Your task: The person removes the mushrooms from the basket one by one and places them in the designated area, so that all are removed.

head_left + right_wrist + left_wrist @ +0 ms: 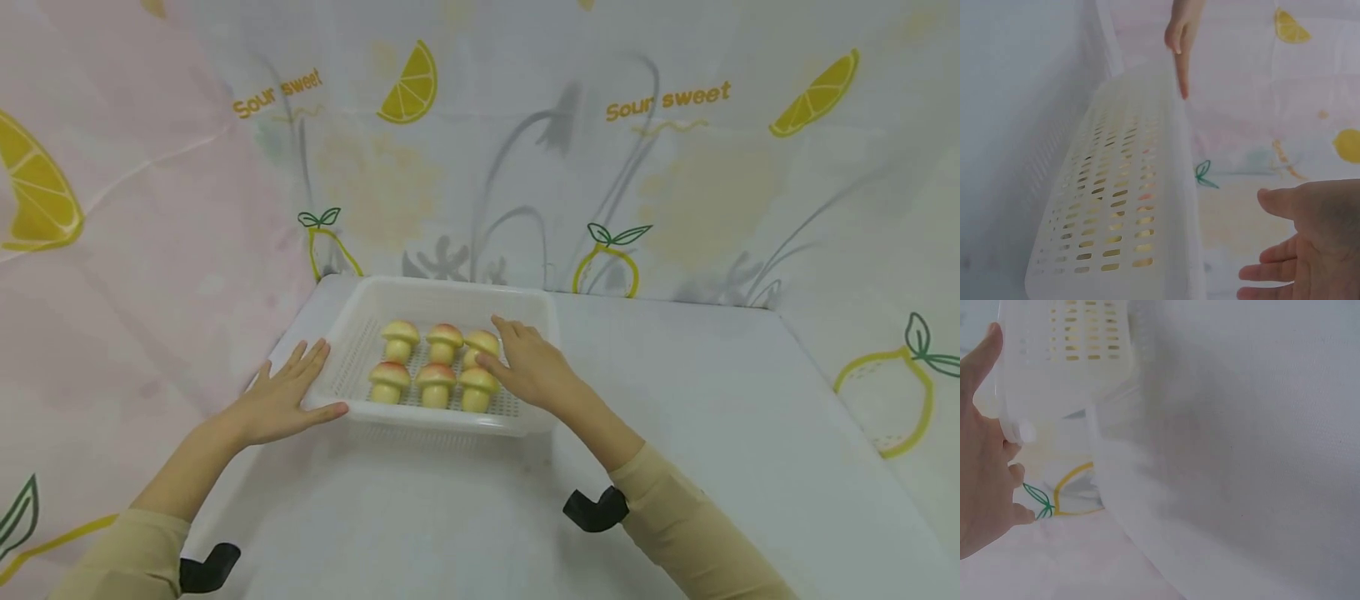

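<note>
white table [712, 417], slotted basket [450, 292] on it

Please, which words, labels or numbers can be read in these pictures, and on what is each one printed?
"Sour sweet": orange letters on the backdrop cloth, upper left, beside a lemon slice.
"Sour sweet": the same words on the cloth, upper right.
Nothing readable on the white tray, the toy mushrooms, the table or the sleeves.
The wrist views show only lemon and leaf drawings, no text.
</note>
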Demonstrator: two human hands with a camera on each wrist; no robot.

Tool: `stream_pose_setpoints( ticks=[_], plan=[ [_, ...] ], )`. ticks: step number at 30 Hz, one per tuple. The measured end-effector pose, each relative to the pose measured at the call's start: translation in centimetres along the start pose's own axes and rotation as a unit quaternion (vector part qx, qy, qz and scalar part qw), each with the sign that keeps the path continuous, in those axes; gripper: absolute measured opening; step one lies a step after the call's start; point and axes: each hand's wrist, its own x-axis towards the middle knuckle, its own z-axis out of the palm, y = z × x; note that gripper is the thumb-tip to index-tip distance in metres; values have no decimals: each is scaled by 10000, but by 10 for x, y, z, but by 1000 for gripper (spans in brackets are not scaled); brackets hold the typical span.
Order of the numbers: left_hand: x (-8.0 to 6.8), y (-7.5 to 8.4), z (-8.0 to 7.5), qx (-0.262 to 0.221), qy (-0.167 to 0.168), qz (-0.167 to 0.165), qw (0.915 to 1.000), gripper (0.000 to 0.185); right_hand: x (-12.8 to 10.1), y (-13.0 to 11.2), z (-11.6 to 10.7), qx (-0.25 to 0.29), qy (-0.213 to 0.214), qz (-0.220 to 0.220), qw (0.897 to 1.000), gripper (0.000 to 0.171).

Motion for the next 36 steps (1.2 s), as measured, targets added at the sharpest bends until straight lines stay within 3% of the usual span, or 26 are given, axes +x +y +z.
stream_pose_setpoints(
  ticks=[7, 15, 25, 32, 36],
  plan=[
    [1, -1, 1, -62, 37, 11, 10000, 100, 7, -3, 0, 170, -245, 350, 9989, 68],
    [0, -2, 1, 14, 160, 23, 9999, 100, 19, -4, 3, 624, -491, 243, 9965, 61],
    [-1, -5, 5, -25, 117, -19, 9999, 100, 37, -7, 5, 951, -1104, 467, 9882, 60],
    [-1, -5, 4, -96, 135, -20, 9999, 100, 46, -8, -4, 1010, -1652, 363, 9804, 57],
    [-1, -5, 6, -117, 175, -1, 9998, 99, 52, -4, -5, 1252, -2079, 414, 9692, 55]
  ],
)
